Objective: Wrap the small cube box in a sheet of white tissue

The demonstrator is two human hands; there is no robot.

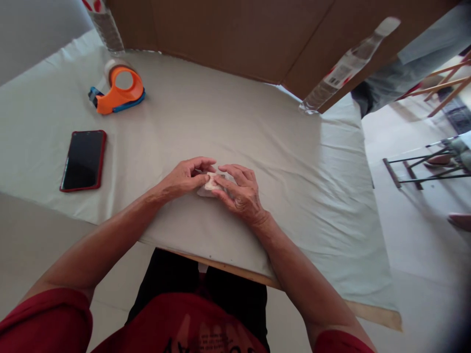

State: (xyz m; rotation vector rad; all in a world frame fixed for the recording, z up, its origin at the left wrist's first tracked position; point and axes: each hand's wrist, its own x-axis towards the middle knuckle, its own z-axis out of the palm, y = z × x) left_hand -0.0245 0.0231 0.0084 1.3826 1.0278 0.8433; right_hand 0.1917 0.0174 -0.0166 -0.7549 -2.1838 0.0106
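Note:
A small pale folded piece of paper (pixel 211 184) lies on the white cloth-covered table (pixel 257 127), near its front edge. My left hand (pixel 186 176) pinches the piece from the left with curled fingers. My right hand (pixel 241 192) presses on it from the right, fingertips on its top. Most of the piece is hidden under both hands.
A red-cased phone (pixel 84 160) lies screen-up at the left. An orange tape dispenser (pixel 117 87) sits at the far left. Two clear plastic bottles (pixel 344 68) (pixel 106 27) stand at the back against brown cardboard (pixel 239 34). Chairs and another person's legs are at the right.

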